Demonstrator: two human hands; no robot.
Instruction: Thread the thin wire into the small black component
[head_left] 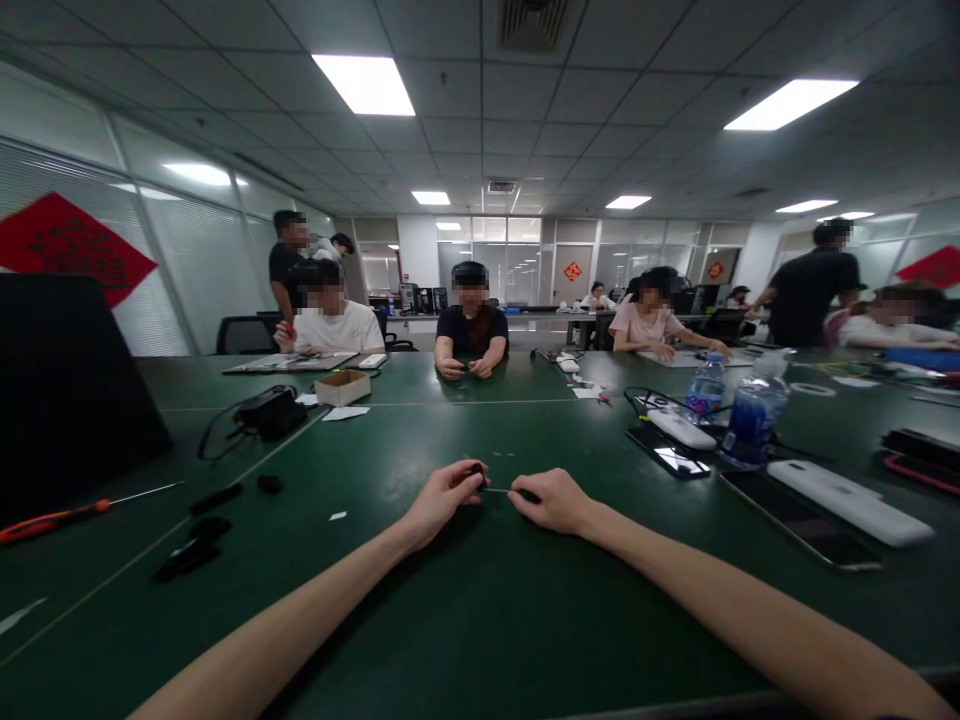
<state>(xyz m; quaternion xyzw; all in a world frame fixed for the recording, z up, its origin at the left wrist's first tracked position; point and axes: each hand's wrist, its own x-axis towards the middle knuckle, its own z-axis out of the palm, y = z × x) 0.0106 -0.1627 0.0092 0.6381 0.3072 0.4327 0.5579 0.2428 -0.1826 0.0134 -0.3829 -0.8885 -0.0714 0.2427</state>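
Head cam: your left hand (442,505) is pinched shut on one small black part (477,472), and your right hand (544,502) is closed on one thin metal pin (495,490) running between them, over the green table (420,640). Off to your right sit two water bottles (754,420) and two phones (667,452); to your left, one red-handled screwdriver (60,520).

A white grid ceiling (600,60) stretched overhead, set with bright rectangular fluorescent panels (364,85) and a square slatted metal vent (532,25) at top centre. Along the left of the frame ran a glazed wall with pale slatted blinds (202,260), and a red diamond-shaped paper banner (71,250) hung on it. A black mesh office chair (244,335) stood at the far edge of the long dark green counter (480,430). At the far centre, a glass partition wall (491,260) closed the room, with small red diamond decorations (572,271) further right.
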